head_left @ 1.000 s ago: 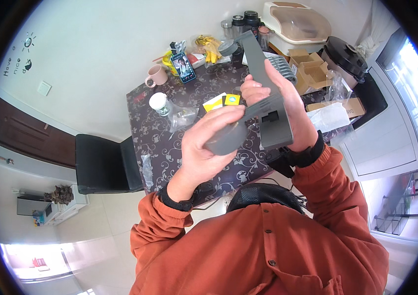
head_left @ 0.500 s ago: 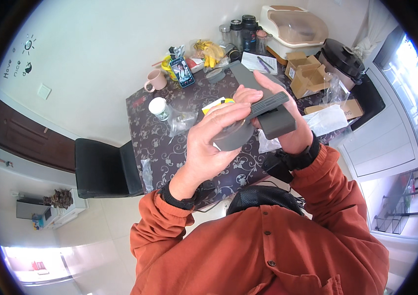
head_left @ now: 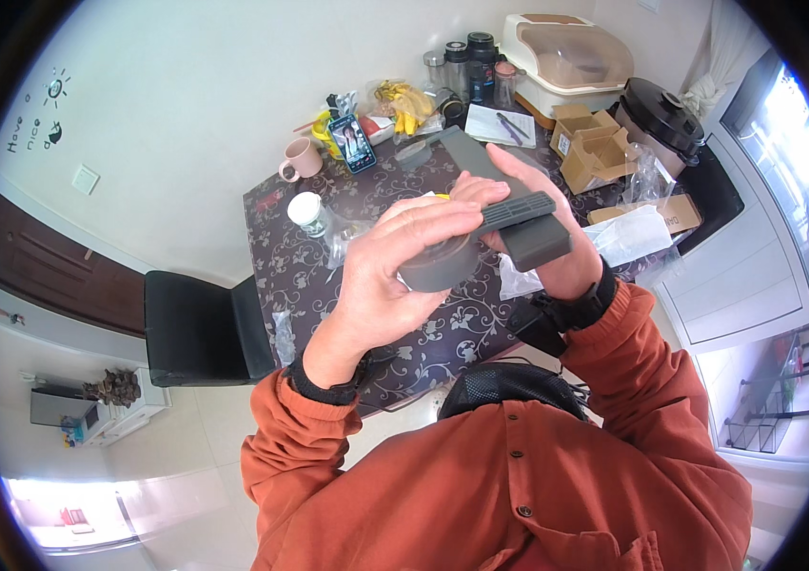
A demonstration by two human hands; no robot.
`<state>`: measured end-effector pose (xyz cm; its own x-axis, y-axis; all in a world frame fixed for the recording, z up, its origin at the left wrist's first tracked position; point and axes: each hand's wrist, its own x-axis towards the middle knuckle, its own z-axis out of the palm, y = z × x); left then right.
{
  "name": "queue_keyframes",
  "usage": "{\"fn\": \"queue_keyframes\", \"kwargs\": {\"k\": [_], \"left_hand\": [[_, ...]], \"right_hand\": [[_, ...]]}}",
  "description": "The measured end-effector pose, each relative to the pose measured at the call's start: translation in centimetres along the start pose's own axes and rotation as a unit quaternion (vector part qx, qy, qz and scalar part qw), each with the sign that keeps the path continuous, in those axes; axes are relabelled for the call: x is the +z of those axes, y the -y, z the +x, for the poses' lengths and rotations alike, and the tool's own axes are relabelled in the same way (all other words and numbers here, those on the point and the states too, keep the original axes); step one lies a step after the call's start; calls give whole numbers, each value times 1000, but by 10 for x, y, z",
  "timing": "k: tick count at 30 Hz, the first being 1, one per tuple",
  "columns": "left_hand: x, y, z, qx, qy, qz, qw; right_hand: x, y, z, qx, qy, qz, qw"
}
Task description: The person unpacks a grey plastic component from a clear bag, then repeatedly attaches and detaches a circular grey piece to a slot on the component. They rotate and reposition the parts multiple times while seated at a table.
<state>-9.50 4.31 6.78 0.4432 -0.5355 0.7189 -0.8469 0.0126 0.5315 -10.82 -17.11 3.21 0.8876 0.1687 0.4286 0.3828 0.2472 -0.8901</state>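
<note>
Both hands raised over a dark table [head_left: 309,276] with a pale floral-scroll cover. Left hand [head_left: 395,276] and right hand [head_left: 542,238] close together, both clamped on one dark grey matte plastic gadget [head_left: 495,233]: a round drum-like end under the left fingers, a ribbed bar across the top, a flat rectangular block on the right-hand side and a flat strip rising behind the right fingers. The gadget is held in the air above the table's middle and hides much of the surface there.

On the table behind, left to right: one pink ceramic mug [head_left: 302,159]; one small clear jar with a white lid [head_left: 308,211]; one phone standing upright, screen lit [head_left: 351,143]; a yellow crinkled packet [head_left: 404,100]; a row of dark-lidded jars [head_left: 471,62], exact count unclear; one white notepad with a pen [head_left: 504,124]; two open brown cardboard boxes [head_left: 595,143]; one black round cooker [head_left: 661,109]; one beige lidded plastic box [head_left: 566,52]. Clear crumpled plastic bags lie near the right hand [head_left: 628,233].

One black chair [head_left: 195,328] stands at the table's left side. Rust-orange sleeves, dark cuffs.
</note>
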Motion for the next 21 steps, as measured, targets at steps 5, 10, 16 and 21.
{"fn": "queue_keyframes", "kwargs": {"k": [5, 10, 16, 21], "left_hand": [[0, -6, 4, -9, 6, -2, 1000], [2, -8, 5, -7, 8, 8, 1000], [10, -8, 3, 19, 1, 50, 999], [17, -7, 2, 52, -10, 108, 993]], "right_hand": [[3, 0, 1, 13, 1, 62, 998], [4, -3, 3, 40, 5, 152, 988], [5, -1, 17, 221, 16, 531, 818], [14, 11, 22, 268, 26, 665, 697]]}}
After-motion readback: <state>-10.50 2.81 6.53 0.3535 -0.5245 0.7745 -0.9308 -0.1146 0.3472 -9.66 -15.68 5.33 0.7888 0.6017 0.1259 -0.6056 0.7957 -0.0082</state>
